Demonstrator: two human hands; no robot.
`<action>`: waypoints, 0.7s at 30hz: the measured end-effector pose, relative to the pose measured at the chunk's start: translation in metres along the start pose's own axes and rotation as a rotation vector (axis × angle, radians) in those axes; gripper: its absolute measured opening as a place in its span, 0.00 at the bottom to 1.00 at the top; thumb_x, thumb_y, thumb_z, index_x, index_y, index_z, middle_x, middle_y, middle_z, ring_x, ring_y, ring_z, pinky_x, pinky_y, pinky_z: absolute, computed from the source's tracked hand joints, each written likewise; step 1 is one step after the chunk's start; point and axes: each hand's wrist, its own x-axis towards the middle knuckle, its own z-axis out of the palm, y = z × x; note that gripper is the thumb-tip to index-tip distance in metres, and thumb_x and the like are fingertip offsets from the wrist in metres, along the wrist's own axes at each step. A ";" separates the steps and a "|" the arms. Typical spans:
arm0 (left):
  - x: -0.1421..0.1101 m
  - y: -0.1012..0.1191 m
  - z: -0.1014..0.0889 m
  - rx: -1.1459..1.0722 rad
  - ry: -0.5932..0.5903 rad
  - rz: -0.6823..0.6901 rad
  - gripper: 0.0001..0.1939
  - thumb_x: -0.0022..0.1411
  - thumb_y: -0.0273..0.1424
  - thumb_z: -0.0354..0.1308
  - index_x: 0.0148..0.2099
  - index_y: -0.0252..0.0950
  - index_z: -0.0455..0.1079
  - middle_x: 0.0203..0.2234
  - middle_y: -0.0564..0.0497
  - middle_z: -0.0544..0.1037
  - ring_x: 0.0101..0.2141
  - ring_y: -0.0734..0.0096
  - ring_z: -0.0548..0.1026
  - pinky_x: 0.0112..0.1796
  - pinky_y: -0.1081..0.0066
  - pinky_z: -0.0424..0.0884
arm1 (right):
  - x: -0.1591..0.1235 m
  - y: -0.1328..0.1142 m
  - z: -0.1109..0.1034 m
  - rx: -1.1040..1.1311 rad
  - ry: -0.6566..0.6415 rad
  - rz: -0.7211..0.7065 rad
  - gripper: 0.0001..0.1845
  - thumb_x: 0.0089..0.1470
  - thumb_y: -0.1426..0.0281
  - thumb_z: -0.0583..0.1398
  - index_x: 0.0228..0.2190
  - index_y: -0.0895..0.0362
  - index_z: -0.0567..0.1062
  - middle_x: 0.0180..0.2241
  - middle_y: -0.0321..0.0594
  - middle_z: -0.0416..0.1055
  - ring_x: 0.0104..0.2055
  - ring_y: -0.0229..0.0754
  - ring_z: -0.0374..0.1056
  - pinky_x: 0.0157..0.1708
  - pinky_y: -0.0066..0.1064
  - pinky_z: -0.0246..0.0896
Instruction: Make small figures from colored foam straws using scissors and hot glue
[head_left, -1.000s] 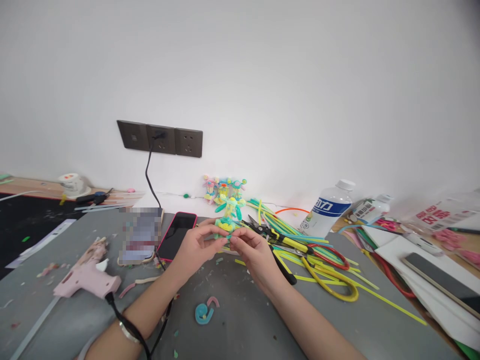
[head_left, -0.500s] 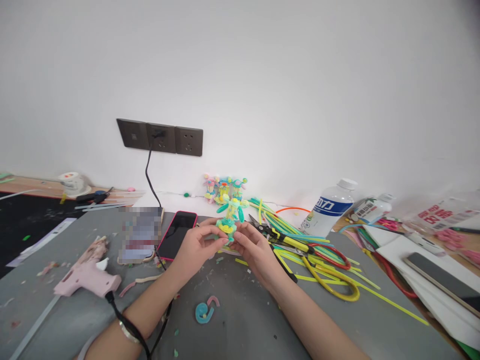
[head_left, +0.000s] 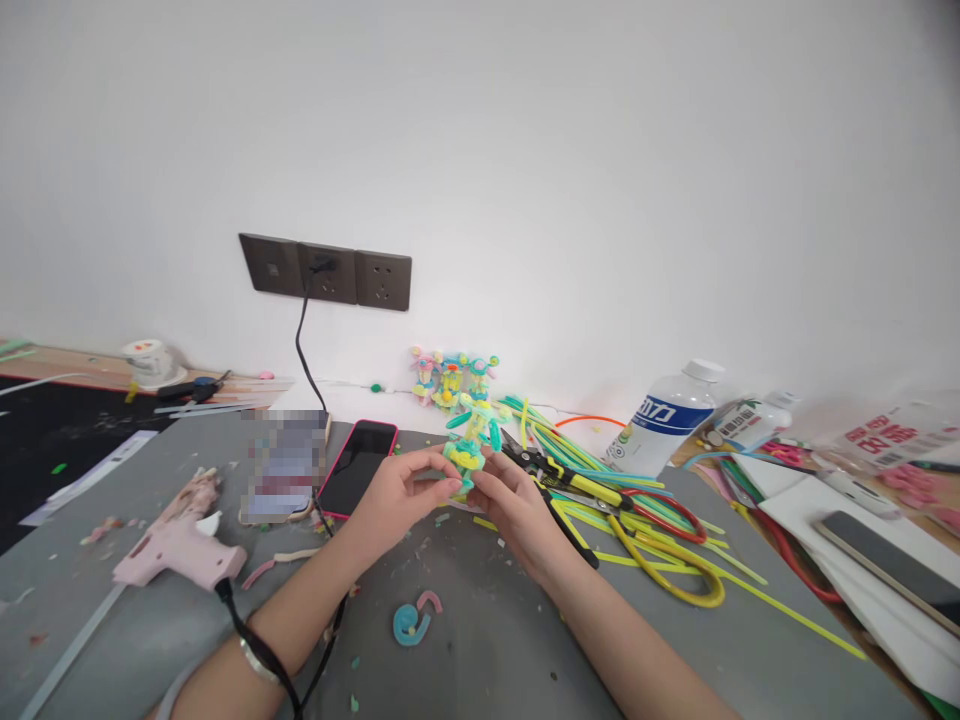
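Note:
A small green, teal and yellow pipe-cleaner figure point(head_left: 465, 455) is held above the grey mat point(head_left: 480, 640), leaning a little to the right. My left hand point(head_left: 412, 490) pinches its lower left side between thumb and fingers. From the right, my right hand point(head_left: 508, 500) closes on its base, with some fingertips hidden behind it. Behind it, three similar pipe-cleaner figures point(head_left: 451, 380) stand by the wall. Near my right hand lie black-and-yellow pliers point(head_left: 577, 480) on a heap of green and yellow pipe cleaners point(head_left: 547, 440). A blue curl with a pink piece point(head_left: 410, 624) rests on the mat.
A pink glue gun point(head_left: 180, 545) lies at left, its black cord running beside my left forearm. Two phones, one a pink-edged phone point(head_left: 360, 465), lie behind my left hand. Scissors with yellow and red handles point(head_left: 675, 565), a bottle point(head_left: 671, 415) and another phone point(head_left: 885, 560) are at right.
The figure has tilted to the right and turned slightly in my fingers. Both hands keep hold of it. The whole view has shifted slightly.

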 end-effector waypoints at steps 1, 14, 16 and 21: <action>0.000 0.001 0.000 -0.002 0.000 0.008 0.09 0.59 0.36 0.62 0.31 0.36 0.74 0.37 0.45 0.78 0.38 0.60 0.76 0.37 0.67 0.73 | 0.000 -0.001 0.000 -0.004 0.005 -0.002 0.18 0.42 0.59 0.71 0.34 0.54 0.77 0.30 0.35 0.69 0.30 0.38 0.61 0.32 0.30 0.60; 0.006 0.000 -0.013 0.029 0.348 0.143 0.08 0.53 0.36 0.66 0.29 0.36 0.76 0.38 0.48 0.69 0.34 0.68 0.69 0.26 0.76 0.67 | 0.002 0.005 -0.007 -0.126 -0.120 -0.050 0.20 0.46 0.58 0.69 0.41 0.51 0.76 0.42 0.40 0.75 0.38 0.44 0.68 0.34 0.31 0.61; 0.006 0.000 -0.012 0.035 0.316 0.150 0.07 0.55 0.35 0.65 0.29 0.36 0.76 0.31 0.50 0.68 0.29 0.71 0.66 0.25 0.76 0.65 | 0.000 0.004 -0.006 -0.132 -0.157 -0.058 0.20 0.47 0.57 0.68 0.42 0.50 0.76 0.44 0.41 0.75 0.39 0.45 0.69 0.35 0.32 0.62; 0.004 0.003 -0.010 0.044 0.297 0.117 0.08 0.56 0.36 0.64 0.30 0.36 0.76 0.25 0.52 0.67 0.27 0.72 0.63 0.23 0.76 0.62 | -0.001 0.001 -0.004 -0.170 -0.191 -0.081 0.19 0.47 0.56 0.69 0.39 0.50 0.77 0.42 0.39 0.75 0.38 0.43 0.69 0.34 0.30 0.61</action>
